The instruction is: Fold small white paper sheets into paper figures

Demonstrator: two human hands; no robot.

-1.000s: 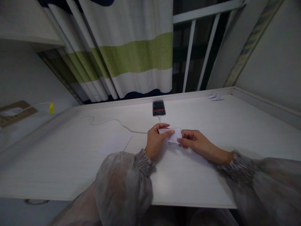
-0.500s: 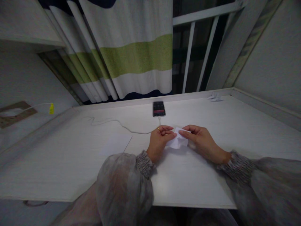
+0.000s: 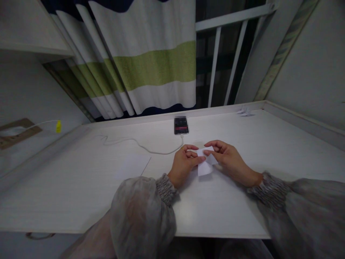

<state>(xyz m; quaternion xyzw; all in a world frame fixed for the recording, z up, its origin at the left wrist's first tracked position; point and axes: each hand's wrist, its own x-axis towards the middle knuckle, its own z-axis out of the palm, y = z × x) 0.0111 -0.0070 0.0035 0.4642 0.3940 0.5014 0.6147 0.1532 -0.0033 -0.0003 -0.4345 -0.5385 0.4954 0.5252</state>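
Note:
A small piece of white paper (image 3: 205,168), creased and partly folded, is held just above the white desk. My left hand (image 3: 185,160) pinches its left side between thumb and fingers; a ring shows on one finger. My right hand (image 3: 229,158) grips the upper right part, thumb on top and fingers behind. One flap of the paper sticks out to the right under my right thumb, and a longer part hangs toward me. Parts of the paper are covered by my fingers.
A phone (image 3: 181,125) lies behind my hands, plugged into a white cable (image 3: 151,151) that curves left. Flat white paper (image 3: 130,166) lies left of my left arm, a thin dark line along its right side. Small folded paper pieces (image 3: 245,112) sit at the back right.
The paper has turned in my hands: its lower part now hangs further toward me and a flap stands out on the right. My right fingers have lifted slightly and shifted left.

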